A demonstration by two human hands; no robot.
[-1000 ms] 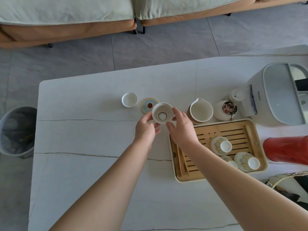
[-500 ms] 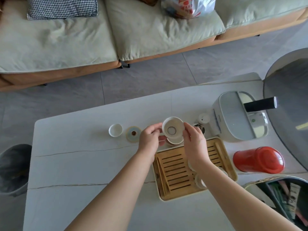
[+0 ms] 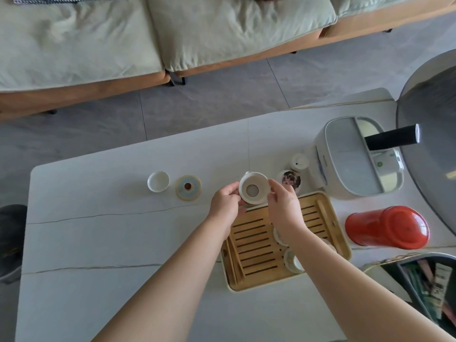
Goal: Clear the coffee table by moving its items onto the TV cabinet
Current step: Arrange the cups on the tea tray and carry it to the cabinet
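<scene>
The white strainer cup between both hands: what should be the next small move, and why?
Probably lower the strainer cup onto the bare slats of the bamboo tray just below it. The left hand and right hand hold it above the tray's far edge, and small cups already sit in the tray, so the whole set could likely be carried off the coffee table together.

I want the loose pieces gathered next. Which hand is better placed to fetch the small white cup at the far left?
Left. The left hand is on the side nearer the small white cup and the table between them is clear. The right hand would have to cross over the strainer that both hands hold.
</scene>
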